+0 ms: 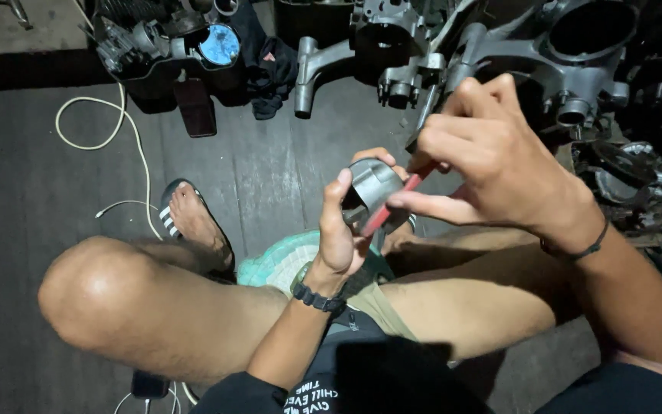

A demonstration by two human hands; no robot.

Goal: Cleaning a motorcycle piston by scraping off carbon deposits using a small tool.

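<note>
My left hand (340,230) grips a small grey metal cylinder, a piston (373,184), held over my lap between my knees. My right hand (484,157) pinches a thin tool with a red handle (392,205), its tip against the lower side of the piston. The far end of the tool is hidden behind my fingers. A dark band sits on each wrist.
Grey metal engine casings (561,54) and other engine parts (162,46) lie on the dark floor ahead. A dark cloth (270,73) lies between them. A white cable (128,134) runs across the floor at left, next to my sandalled foot (193,222). A pale green stool (277,264) is under me.
</note>
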